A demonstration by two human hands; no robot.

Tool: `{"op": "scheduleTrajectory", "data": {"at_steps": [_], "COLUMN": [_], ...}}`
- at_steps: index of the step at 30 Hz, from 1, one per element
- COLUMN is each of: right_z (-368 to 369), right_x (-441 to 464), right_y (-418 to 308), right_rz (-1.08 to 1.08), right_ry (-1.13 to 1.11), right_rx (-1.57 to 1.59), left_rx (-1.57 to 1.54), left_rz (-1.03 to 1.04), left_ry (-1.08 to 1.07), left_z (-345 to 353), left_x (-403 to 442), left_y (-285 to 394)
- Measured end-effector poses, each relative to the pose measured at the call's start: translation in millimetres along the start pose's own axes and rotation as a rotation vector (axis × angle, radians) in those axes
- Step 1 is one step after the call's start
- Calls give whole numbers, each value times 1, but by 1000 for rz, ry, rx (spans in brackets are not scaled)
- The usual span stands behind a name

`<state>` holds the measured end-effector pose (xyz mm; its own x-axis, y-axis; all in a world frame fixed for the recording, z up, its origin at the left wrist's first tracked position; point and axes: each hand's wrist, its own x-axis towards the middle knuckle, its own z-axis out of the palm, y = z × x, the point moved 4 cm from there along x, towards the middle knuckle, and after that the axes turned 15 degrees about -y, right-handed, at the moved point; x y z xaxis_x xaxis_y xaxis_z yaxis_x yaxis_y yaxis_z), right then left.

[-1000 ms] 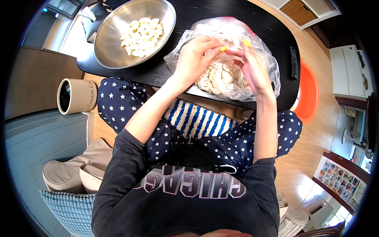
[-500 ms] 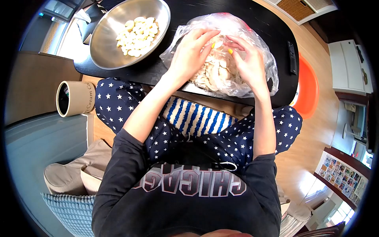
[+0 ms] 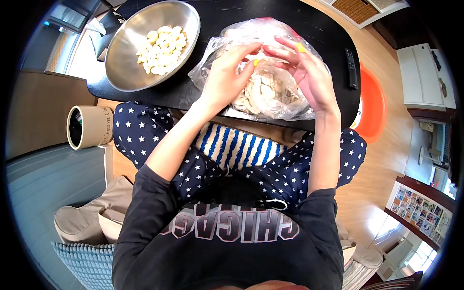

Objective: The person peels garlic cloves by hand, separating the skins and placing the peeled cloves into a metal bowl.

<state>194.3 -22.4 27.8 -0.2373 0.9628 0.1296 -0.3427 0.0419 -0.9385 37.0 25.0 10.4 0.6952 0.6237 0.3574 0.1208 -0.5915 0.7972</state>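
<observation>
Both hands are over a clear plastic bag (image 3: pixel 203 67) filled with pale, papery pieces that look like garlic skins and cloves (image 3: pixel 266 92). My left hand (image 3: pixel 224 79) rests at the bag's left side, its index finger stretched and its thumb apart, with nothing visible between them. On the right, my right hand (image 3: pixel 314 79) is turned with its palm partly showing, thumb raised and fingers spread toward the left fingertips. Both thumbnails are yellow. To the left stands a metal bowl (image 3: pixel 121 60) holding peeled garlic cloves (image 3: pixel 162 50).
A black table (image 3: pixel 222 14) carries the bag and bowl. A remote control (image 3: pixel 351 70) lies near its right edge, beside an orange seat-like object (image 3: pixel 374 104). A beige bin (image 3: pixel 89 126) stands at the left. A striped blue-and-white cloth (image 3: pixel 239 147) lies between the legs.
My right hand has turned and opened, its thumb lifting up and away from the left thumb. My left hand has shifted slightly left and down. The whole view has shifted a little.
</observation>
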Motion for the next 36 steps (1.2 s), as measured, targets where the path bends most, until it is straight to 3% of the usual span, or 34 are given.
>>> {"op": "scheduleTrajectory", "data": {"at_steps": [2, 6, 8, 9, 11, 14, 21, 22, 24, 26, 28, 30, 34, 36], "right_z": [5, 9, 10, 10, 10, 10, 7, 4, -6, -5, -6, -3, 0, 0], "right_x": [0, 2, 1, 2, 1, -1, -3, -5, -10, -13, -15, -18, -19, -17], "right_y": [-6, -5, -5, -5, -5, -6, -6, -7, -9, -3, 4, 11, 25, 31], "right_rz": [-9, 82, 83, 87, 83, 81, 58, 59, 225, 156, 312, 352, 322, 217], "right_ry": [20, -65, -79, -81, -75, -78, -162, -160, -50, 25, -36, -5, -46, 78], "right_rx": [29, 230, 411, 465, 503, 547, 526, 528, -443, -497, -896, -990, -1214, -1331], "left_rx": [-60, -896, -1167, -1167, -1478, -1579, -1551, -1148, -360, -262, -346, -430, -343, -329], "left_rz": [-32, -120, -195, -193, -229, -255, -237, -187, 12, 17, 5, -7, -80, -95], "left_ry": [-23, -77, -96, -96, -102, -86, -160, -155, -146, -156, -127, -99, -145, -154], "left_z": [-2, 1, -1, -4, -3, -4, -3, -7, -16, -14, -7, -3, -1, 1], "left_x": [0, 2, 1, 2, 1, 1, -2, -2, -1, -1, -2, -3, -4, -5], "left_y": [2, -6, -2, -1, -1, -1, -3, -3, -1, -3, -2, 0, 6, 5]}}
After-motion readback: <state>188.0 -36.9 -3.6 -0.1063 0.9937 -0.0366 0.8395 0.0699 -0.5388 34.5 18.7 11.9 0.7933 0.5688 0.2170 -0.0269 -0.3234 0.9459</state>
